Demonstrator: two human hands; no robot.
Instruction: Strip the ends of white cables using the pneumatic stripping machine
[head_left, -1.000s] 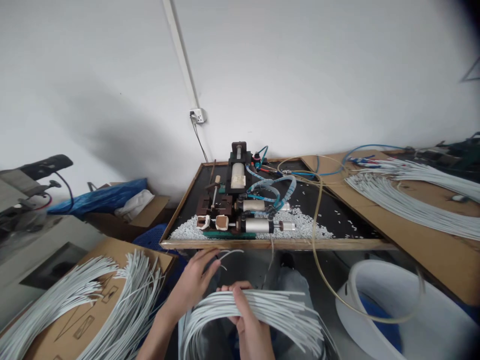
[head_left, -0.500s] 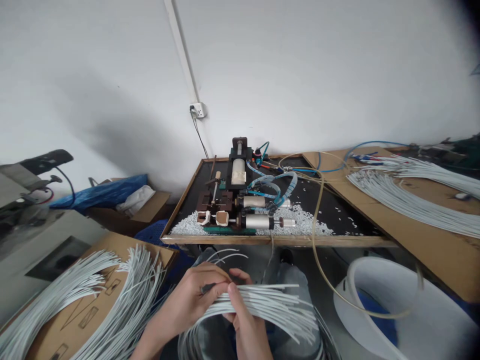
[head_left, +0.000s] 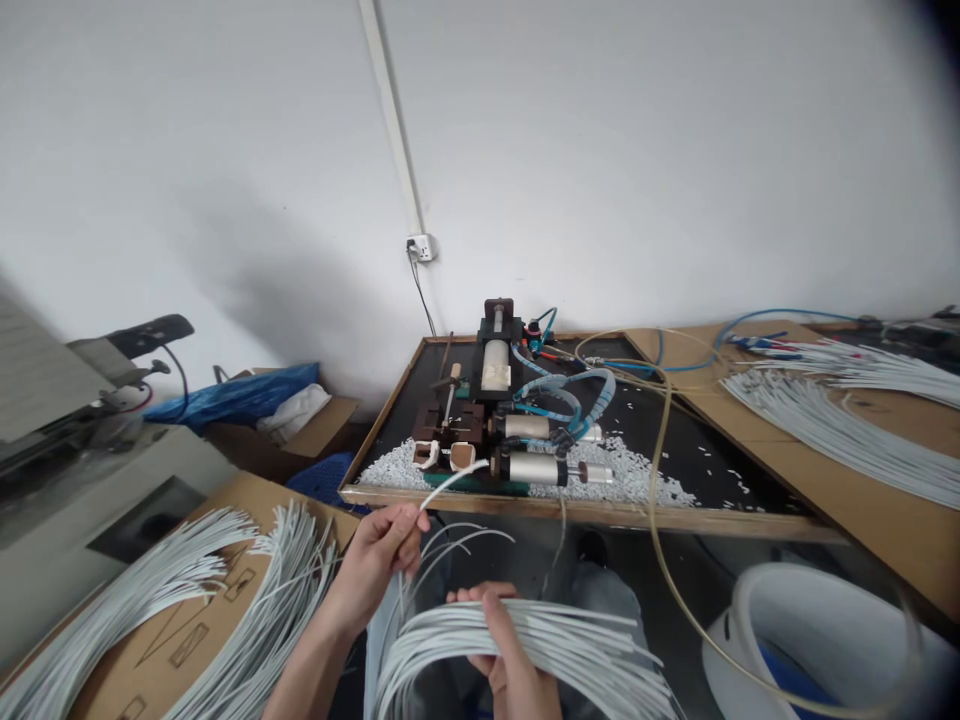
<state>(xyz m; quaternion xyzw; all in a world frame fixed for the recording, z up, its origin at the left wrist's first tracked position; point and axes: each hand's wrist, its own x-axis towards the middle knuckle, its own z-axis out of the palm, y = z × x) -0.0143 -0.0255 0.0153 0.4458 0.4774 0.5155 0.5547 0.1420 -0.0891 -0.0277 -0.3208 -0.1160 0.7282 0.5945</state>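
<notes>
In the head view, my left grip [head_left: 386,545] pinches one white wire [head_left: 450,482] between thumb and fingers, its free end curving up in front of the machine [head_left: 496,365] — whether it touches anything there, I cannot tell. My right grip [head_left: 506,645] is closed round a thick bundle of wires [head_left: 577,640] over my lap, thumb across the top and cut ends fanned out to the right. A few loose wires [head_left: 461,543] arch between my two grips.

The machine stands on the black worktop [head_left: 600,512], with white bits [head_left: 630,475] heaped about its base. To my left, two more bundles [head_left: 135,570] lie on cardboard [head_left: 169,610]; to my right, a pale hose [head_left: 654,510] hangs over the worktop's edge and crosses in front of a white tub [head_left: 731,625]
</notes>
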